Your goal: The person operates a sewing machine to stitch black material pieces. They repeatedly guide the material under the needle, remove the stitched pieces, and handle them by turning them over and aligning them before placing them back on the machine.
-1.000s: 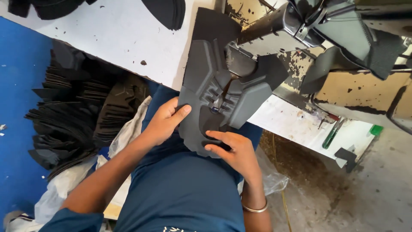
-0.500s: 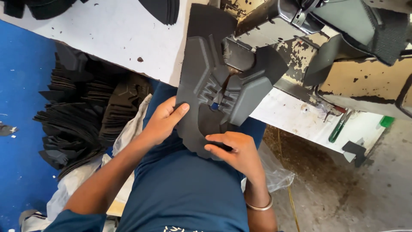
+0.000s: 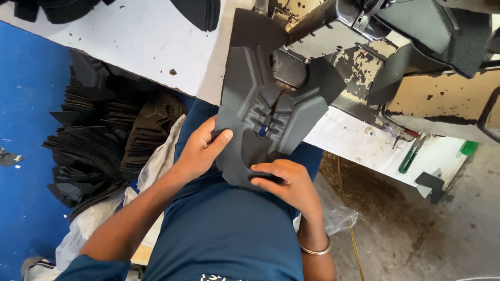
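From where I sat watching the feed, the left hand (image 3: 200,151) lay on the near-left edge of a dark grey moulded panel (image 3: 250,99), thumb stretched across the top face and fingers curled under, so it was gripping the piece w/ a narrow clasp. The right hand (image 3: 286,182) pinched the panel's bottom tip, fingertips (image 3: 265,179) pressed on top and thumb tucked underneath; a thin metal bangle (image 3: 315,250) sat on that wrist. The panel itself was a ridged shoe-upper type piece w/ a zigzag pattern in the middle, and it ran from the person's lap up over the table edge and under the head of a sewing machine (image 3: 333,31), whose cream paint was badly chipped. A small blue spot (image 3: 262,131) showed near the panel's centre; couldn't tell what it was. The white worktable (image 3: 130,41) carried more black cut pieces (image 3: 200,11) at its far edge. Left of the person, on the blue floor (image 3: 26,130), stood a big heap of stacked black cut parts (image 3: 99,145), partly resting on white plastic sheeting (image 3: 151,166). To the right, a green-handled tool (image 3: 411,155) lay on the table near the machine base, w/ a small green object (image 3: 469,148) just beyond it. Bare concrete floor (image 3: 416,234) below looked dirty.
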